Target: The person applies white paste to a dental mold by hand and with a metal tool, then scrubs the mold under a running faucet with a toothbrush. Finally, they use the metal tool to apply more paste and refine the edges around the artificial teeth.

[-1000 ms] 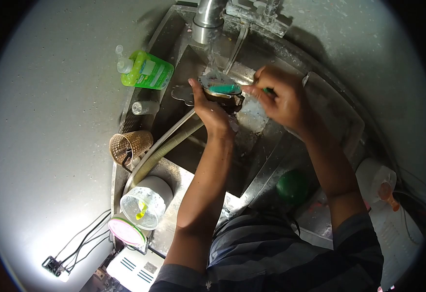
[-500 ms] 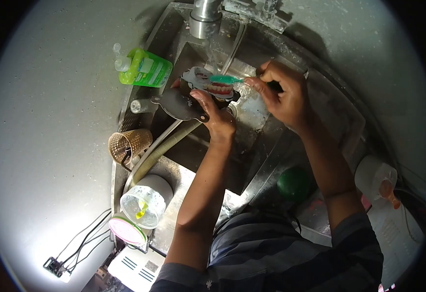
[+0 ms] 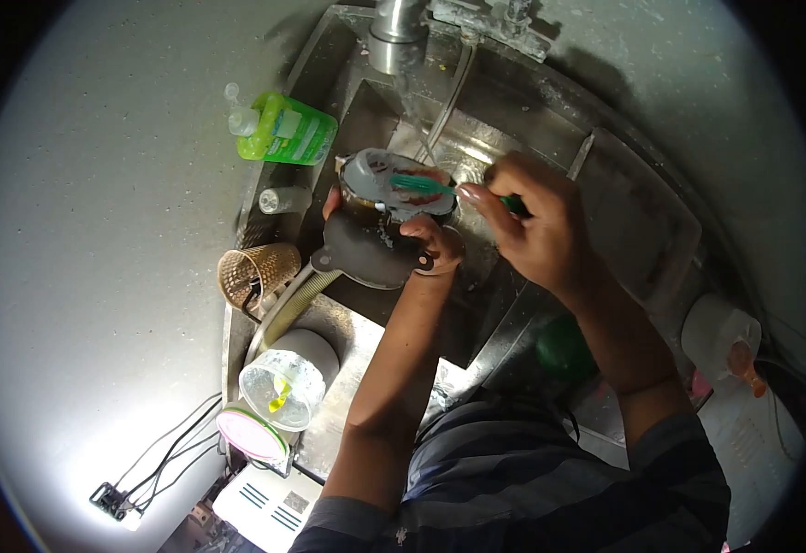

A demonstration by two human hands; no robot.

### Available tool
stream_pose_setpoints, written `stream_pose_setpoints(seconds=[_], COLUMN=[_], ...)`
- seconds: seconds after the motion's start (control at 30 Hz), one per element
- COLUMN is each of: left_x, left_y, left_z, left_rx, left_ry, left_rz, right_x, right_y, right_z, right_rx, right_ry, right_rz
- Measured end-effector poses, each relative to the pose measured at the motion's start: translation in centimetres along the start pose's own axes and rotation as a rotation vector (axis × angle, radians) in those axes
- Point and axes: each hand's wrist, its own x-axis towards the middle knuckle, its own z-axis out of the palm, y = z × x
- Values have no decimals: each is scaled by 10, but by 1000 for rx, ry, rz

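Over the sink, my left hand grips a dark metal denture flask from below, its fingers wrapped round the sides. The flask has eared corners with holes. White plaster fills its top, and a reddish part of the denture shows there. My right hand pinches the handle of a green toothbrush. The brush head lies over the plaster and hides part of the denture. Water runs from the metal tap just behind the flask.
A green soap bottle, a clear small bottle and a woven-look cup line the sink's left side. Nearer stand a plastic tub and a pink-centred lid. A ribbed hose crosses the sink edge.
My left hand has lowered the flask towards me and turned it, so the row of teeth seen earlier no longer shows. The toothbrush has followed it downward. The whole view has shifted slightly.
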Motion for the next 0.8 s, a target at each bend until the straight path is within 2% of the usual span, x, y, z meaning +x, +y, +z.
stream_pose_setpoints(seconds=[0.03,0.07,0.1,0.17,0.23,0.27,0.33,0.4,0.43,0.5,0.67,0.77,0.8], left_x=[1,-12,-19,-20,-18,-17,-16,-16,-15,-15,-11,-9,-9], left_y=[-6,2,12,29,11,4,-6,-10,-10,-8,0,0,-6], left_z=[17,0,-18,-49,-25,-13,0,7,12,21,30,37,40], left_rx=[-95,216,217,-478,48,241,421,522,565,626,701,631,609], left_ry=[40,34,40,-136,19,100,203,244,254,248,228,147,269], left_rz=[-66,101,100,-346,25,159,275,272,247,180,19,29,177], right_x=[0,0,-3,-4,-4,-7,-7,-3,-4,-7,-8,-4,2], right_y=[-3,-5,-8,-16,-20,-20,-25,-34,-35,-35,-40,-42,-42], right_z=[-4,-7,-9,-1,0,-5,-6,-2,-6,-16,-12,-15,-15], right_rx=[3,27,52,69,91,75,63,58,62,56,39,109,114], right_ry=[5,-15,-36,9,53,15,-24,-36,-27,-146,-172,-204,-230], right_rz=[-7,44,107,102,74,124,183,359,364,416,456,520,533])
